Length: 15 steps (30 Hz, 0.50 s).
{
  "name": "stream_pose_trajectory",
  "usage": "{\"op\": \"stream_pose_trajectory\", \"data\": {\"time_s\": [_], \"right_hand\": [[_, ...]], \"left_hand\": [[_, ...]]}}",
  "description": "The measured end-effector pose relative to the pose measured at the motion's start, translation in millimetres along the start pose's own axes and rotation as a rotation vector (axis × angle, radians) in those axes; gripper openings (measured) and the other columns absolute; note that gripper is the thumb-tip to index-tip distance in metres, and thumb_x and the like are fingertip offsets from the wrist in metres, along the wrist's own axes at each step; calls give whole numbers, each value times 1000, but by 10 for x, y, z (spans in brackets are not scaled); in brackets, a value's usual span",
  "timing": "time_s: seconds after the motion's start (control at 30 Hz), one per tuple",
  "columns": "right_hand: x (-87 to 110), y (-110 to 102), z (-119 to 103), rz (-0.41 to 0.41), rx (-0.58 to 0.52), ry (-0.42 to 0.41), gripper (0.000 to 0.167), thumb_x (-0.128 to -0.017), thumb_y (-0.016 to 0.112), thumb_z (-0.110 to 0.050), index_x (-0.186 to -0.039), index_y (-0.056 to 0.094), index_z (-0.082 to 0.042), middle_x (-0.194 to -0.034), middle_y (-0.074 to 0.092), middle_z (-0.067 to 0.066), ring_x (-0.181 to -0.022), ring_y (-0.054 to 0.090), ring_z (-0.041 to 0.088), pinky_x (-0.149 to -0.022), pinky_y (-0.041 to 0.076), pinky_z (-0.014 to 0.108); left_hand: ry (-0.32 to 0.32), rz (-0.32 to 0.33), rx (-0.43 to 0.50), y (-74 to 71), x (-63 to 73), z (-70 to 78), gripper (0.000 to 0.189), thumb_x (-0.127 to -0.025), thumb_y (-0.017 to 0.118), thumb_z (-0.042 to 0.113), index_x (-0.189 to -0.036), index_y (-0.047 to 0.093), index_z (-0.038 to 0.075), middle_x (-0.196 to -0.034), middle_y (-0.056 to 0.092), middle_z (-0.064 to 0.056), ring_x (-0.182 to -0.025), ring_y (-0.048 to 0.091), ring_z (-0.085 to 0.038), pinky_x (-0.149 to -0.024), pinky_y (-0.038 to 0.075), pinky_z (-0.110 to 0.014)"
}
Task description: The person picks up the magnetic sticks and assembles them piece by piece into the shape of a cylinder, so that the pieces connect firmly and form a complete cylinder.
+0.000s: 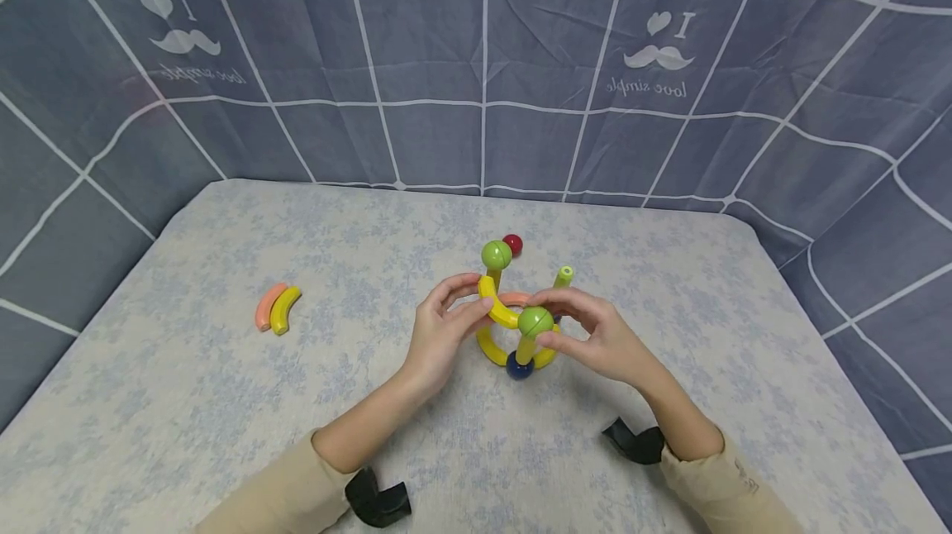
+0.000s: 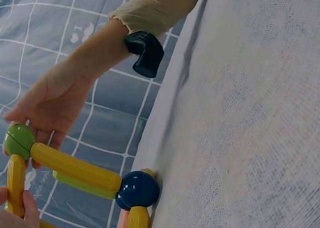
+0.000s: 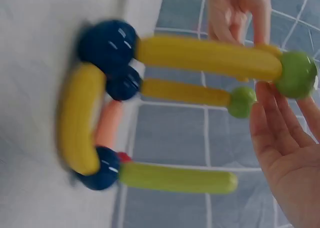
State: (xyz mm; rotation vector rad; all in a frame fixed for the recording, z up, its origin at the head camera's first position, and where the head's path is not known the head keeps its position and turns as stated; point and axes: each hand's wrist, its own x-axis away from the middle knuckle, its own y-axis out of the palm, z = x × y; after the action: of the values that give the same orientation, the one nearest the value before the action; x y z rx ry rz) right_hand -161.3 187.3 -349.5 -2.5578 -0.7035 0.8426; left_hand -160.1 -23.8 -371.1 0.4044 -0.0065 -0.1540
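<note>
A frame of magnetic sticks and balls stands on the table, with a ring of curved sticks and navy balls (image 1: 520,365) at its base. My left hand (image 1: 435,336) pinches a curved yellow stick (image 1: 502,316) at the top, between thumb and fingers. One end of that stick meets a green ball (image 1: 535,321) on an upright yellow stick (image 3: 210,57). My right hand (image 1: 606,340) holds this ball between thumb and fingers. Behind stands another green ball (image 1: 496,255) on its own yellow upright. A light green upright stick (image 3: 177,178) has a bare top.
A red ball (image 1: 513,245) lies just behind the frame. Off to the left, a pink curved stick (image 1: 269,307) and a yellow curved stick (image 1: 284,310) lie side by side on the patterned tablecloth (image 1: 186,402). A grey gridded curtain (image 1: 431,38) hangs behind the table.
</note>
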Motion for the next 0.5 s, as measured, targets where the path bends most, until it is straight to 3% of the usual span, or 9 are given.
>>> {"op": "stream_pose_trajectory", "data": {"time_s": [0.07, 0.23, 0.33, 0.5], "right_hand": [[-83, -61, -12, 16, 30, -13, 32, -84, 61, 3, -116, 56, 3, -110, 60, 15, -96, 58, 17, -81, 49, 27], [-411, -181, -38, 69, 245, 4, 33, -85, 61, 3, -118, 57, 0, -112, 60, 11, -98, 57, 22, -82, 49, 31], [-598, -196, -38, -5, 322, 41, 36, -85, 63, -4, -120, 57, -2, -117, 58, 10, -104, 54, 22, -85, 48, 36], [-760, -160, 10, -138, 292, 119, 36, -88, 60, -10, -123, 56, -5, -119, 58, 8, -102, 55, 18, -88, 47, 36]], "left_hand": [[-3, 8, 2, -1, -3, 1, 37, -86, 59, 0, -121, 48, -3, -114, 51, -14, -88, 62, -13, -83, 51, -29], [-7, 40, 1, -6, -8, 2, 36, -86, 61, 1, -121, 52, 0, -112, 56, -14, -90, 63, -14, -83, 51, -29], [-6, 43, 10, -8, -13, 4, 36, -86, 60, 1, -121, 52, 0, -111, 58, -15, -91, 63, -15, -84, 50, -29], [-7, 39, 26, 0, -22, 6, 35, -86, 60, 0, -121, 53, -1, -110, 60, -16, -92, 64, -16, -85, 50, -30]]}}
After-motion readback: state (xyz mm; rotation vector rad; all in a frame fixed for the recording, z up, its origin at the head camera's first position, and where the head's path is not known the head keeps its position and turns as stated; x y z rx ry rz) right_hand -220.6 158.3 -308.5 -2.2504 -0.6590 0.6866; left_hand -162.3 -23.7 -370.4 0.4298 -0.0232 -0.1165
